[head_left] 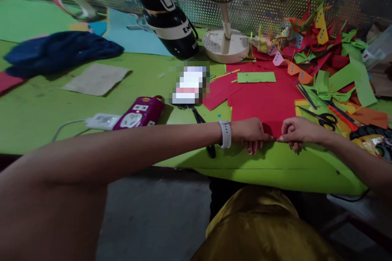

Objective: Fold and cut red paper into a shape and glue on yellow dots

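A red paper sheet [260,100] lies flat on the green table, its near edge darker and seemingly bent up between my hands. At that edge my left hand [249,132], with a pale watch strap on the wrist, has its fingers closed, thumb and index reaching toward the right. Almost fingertip to fingertip with it, my right hand [297,131] pinches the same edge, its other fingers curled under. The fingers partly hide the edge. On the sheet's far part rests a light green paper strip [256,77].
Black scissors [324,119] lie right of the sheet, below a heap of colourful folded paper scraps [306,49]. A phone [190,85], a purple power socket [139,113], a dark bottle [171,24] and a fan base [226,45] stand or lie to the left and back.
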A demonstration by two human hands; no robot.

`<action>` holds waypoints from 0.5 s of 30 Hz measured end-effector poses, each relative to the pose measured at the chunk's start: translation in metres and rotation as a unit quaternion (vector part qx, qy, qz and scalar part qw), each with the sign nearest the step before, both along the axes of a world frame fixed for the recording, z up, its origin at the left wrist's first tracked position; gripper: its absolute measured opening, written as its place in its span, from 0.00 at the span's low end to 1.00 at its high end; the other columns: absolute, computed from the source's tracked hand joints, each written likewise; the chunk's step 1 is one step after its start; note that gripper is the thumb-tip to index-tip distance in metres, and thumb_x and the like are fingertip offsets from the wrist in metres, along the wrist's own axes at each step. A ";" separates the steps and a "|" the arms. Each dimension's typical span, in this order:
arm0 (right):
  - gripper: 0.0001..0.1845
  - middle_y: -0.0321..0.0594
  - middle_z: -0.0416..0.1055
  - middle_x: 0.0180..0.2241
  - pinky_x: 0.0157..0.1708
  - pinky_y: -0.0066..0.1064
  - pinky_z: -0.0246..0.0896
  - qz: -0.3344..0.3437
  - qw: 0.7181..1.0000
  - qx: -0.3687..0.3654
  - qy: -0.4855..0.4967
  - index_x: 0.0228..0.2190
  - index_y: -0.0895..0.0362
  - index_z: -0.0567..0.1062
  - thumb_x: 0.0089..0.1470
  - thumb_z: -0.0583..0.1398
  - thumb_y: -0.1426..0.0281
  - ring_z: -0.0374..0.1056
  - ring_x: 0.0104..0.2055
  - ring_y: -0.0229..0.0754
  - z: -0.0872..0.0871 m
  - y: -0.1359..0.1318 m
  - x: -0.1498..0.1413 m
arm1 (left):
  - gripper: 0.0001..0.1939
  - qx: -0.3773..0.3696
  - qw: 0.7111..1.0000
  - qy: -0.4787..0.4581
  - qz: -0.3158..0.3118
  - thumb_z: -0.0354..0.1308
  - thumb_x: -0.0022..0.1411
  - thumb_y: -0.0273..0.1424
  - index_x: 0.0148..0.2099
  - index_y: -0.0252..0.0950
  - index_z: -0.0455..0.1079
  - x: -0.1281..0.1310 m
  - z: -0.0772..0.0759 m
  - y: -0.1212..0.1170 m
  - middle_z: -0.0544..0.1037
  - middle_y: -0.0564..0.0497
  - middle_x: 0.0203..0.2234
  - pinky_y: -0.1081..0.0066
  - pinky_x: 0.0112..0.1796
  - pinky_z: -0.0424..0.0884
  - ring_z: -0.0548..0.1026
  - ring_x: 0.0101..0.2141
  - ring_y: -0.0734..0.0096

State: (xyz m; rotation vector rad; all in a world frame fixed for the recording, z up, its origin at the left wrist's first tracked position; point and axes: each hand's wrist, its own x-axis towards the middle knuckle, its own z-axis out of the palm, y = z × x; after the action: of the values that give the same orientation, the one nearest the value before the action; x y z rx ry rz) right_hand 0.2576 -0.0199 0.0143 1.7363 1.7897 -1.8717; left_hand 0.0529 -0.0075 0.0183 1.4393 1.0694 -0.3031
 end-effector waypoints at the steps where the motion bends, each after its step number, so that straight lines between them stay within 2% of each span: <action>1: 0.24 0.29 0.70 0.16 0.13 0.21 0.56 -0.003 1.000 0.000 -0.002 0.27 0.56 0.67 0.41 0.72 0.56 0.69 0.15 0.35 0.000 0.000 0.000 | 0.30 0.003 1.000 -0.002 -0.002 0.62 0.56 0.54 0.17 0.33 0.69 0.000 -0.001 0.000 0.73 0.50 0.12 0.71 0.25 0.65 0.70 0.15 0.75; 8: 0.21 0.30 0.71 0.17 0.14 0.21 0.57 -0.004 1.000 0.000 -0.019 0.28 0.56 0.67 0.44 0.71 0.59 0.70 0.16 0.35 0.001 -0.001 0.001 | 0.29 0.021 1.000 -0.019 0.001 0.63 0.57 0.51 0.17 0.33 0.68 -0.001 -0.006 0.000 0.72 0.50 0.12 0.72 0.23 0.64 0.69 0.14 0.75; 15: 0.23 0.31 0.71 0.17 0.14 0.21 0.58 -0.002 1.000 0.017 -0.017 0.27 0.56 0.67 0.42 0.72 0.56 0.70 0.15 0.34 -0.001 0.000 0.003 | 0.28 0.019 1.000 -0.019 -0.007 0.63 0.55 0.52 0.17 0.34 0.69 -0.008 -0.007 0.000 0.73 0.49 0.12 0.73 0.24 0.66 0.70 0.16 0.74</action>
State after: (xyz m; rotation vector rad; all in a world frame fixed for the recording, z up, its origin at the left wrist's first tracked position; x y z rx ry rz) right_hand 0.2605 -0.0204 0.0130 1.7722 1.8183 -1.8133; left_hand 0.0448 -0.0079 0.0112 1.4816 1.0405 -0.2654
